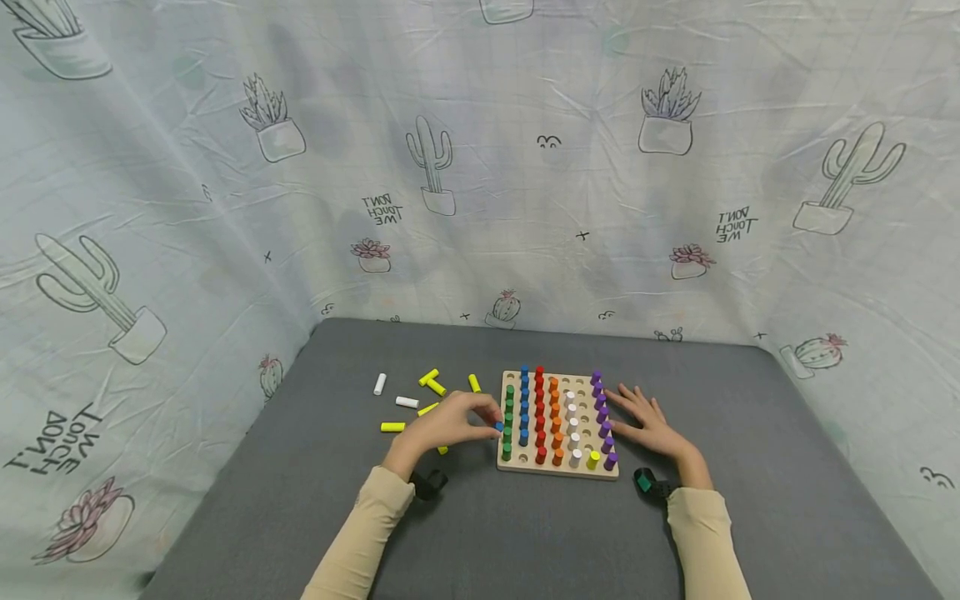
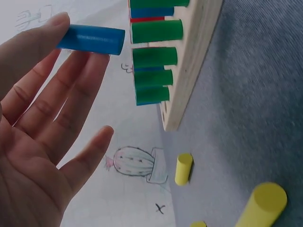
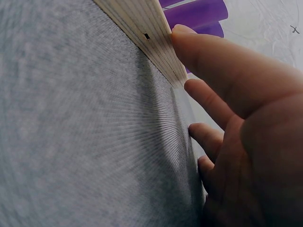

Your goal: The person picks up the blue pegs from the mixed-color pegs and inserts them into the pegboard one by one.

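Observation:
A blue peg (image 2: 94,39) is pinched between the thumb and fingers of my left hand (image 1: 450,423), just off the left edge of a wooden pegboard (image 1: 543,469). Upright pegs fill columns on the board: green pegs (image 1: 508,420), blue pegs (image 1: 524,406), red pegs (image 1: 540,423), orange pegs (image 1: 556,409), white pegs (image 1: 573,425) and purple pegs (image 1: 602,415). One yellow peg (image 1: 593,459) stands near the front right. My right hand (image 1: 651,423) lies with spread fingers at the board's right edge, thumb touching its side in the right wrist view.
Several loose yellow pegs (image 1: 393,427) and two loose white pegs (image 1: 407,402) lie on the grey tabletop (image 1: 495,542) to the left of the board. A pale curtain (image 1: 480,167) printed with cactus drawings hangs behind and at both sides.

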